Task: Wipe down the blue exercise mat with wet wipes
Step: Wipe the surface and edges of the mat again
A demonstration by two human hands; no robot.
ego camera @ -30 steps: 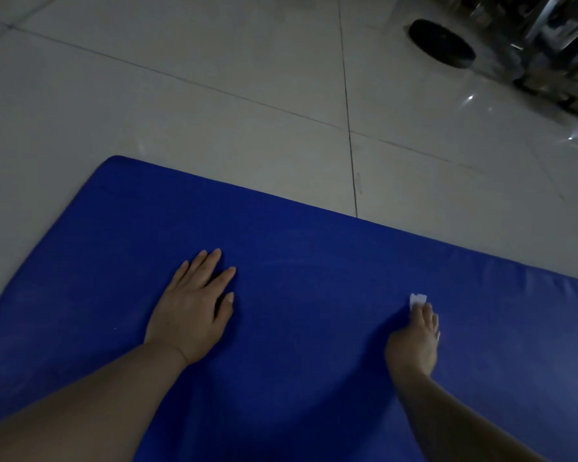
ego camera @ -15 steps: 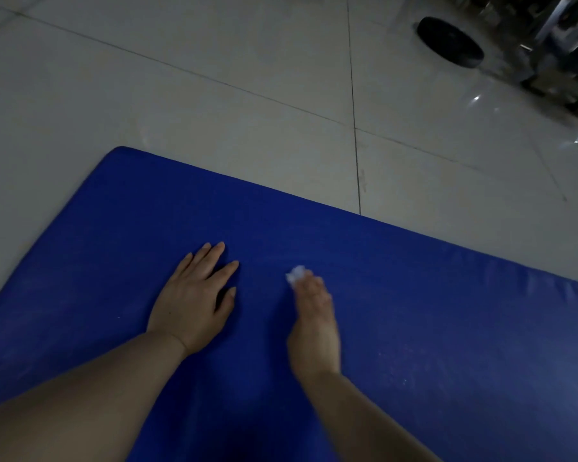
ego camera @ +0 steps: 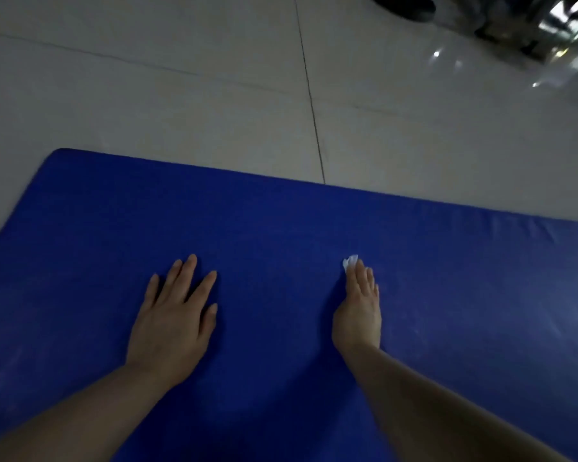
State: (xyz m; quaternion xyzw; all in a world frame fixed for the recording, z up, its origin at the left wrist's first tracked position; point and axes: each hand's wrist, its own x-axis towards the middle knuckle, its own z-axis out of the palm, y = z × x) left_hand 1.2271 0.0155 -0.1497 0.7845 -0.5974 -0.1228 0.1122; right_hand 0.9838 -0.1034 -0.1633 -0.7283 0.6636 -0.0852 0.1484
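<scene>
We see a pale tiled floor (ego camera: pixel 181 105) filling the upper half of the view, with a dark grout line running from 12 o'clock down to the far edge of the mat. The blue mat (ego camera: pixel 281 221) lies flat on that floor and takes up the whole lower half; its rounded far corner sits toward 10 o'clock, and faint pale smears show on its surface at 3 o'clock and near 8 o'clock.

At 1 o'clock, against the top edge, we make out a dark round object (ego camera: pixel 404 5), and beyond it at 2 o'clock a blurred cluster of shiny metal things (ego camera: pixel 541 28) that we cannot identify.

Our left hand (ego camera: pixel 174 318) rests palm down on the mat at about 7 o'clock from centre, fingers straight and slightly spread, holding nothing. Our right hand (ego camera: pixel 357 315) lies on the mat toward 4 o'clock, well apart from the left, fingers stretched forward and close together, pressing down on a small white wipe (ego camera: pixel 350 262). Only a crumpled bit of the wipe shows past the fingertips, lying against the mat; the rest is hidden under the hand.
</scene>
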